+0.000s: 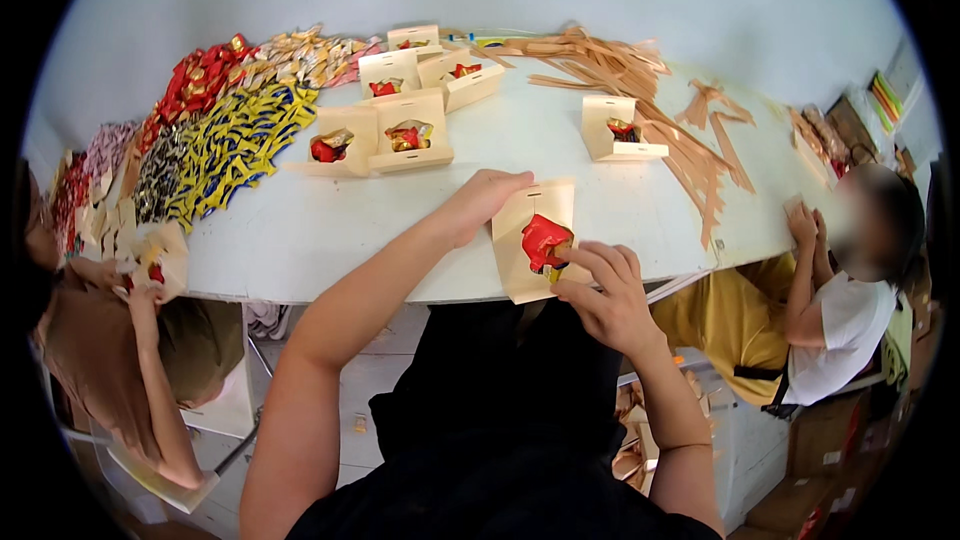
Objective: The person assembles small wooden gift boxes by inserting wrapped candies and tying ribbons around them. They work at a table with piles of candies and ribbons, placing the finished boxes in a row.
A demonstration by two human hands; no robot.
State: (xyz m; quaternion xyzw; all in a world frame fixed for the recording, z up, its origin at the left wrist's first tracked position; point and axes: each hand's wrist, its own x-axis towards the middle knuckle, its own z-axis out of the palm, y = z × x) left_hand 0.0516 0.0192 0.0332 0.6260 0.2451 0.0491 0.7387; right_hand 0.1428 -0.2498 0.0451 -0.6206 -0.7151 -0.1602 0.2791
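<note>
My left hand (478, 205) grips the upper left edge of a cream cardboard box (512, 257) at the table's near edge. A shiny red-wrapped sweet (545, 240) shows in the box's opening, with a bit of yellow wrapper below it. The fingers of my right hand (612, 298) are bent in at the opening, touching the red sweet from the right. Whatever lies under those fingertips is partly hidden. Beyond my left hand stand filled cream boxes (428, 152), their red and gold sweets showing.
Heaps of yellow-blue sweets (240, 145) and red sweets (200, 80) cover the table's left. Brown paper strips (690, 165) lie at the right, beside another filled box (598, 130). One co-worker sits at the left, handling a box (165, 252); another person (835, 315) sits at the right.
</note>
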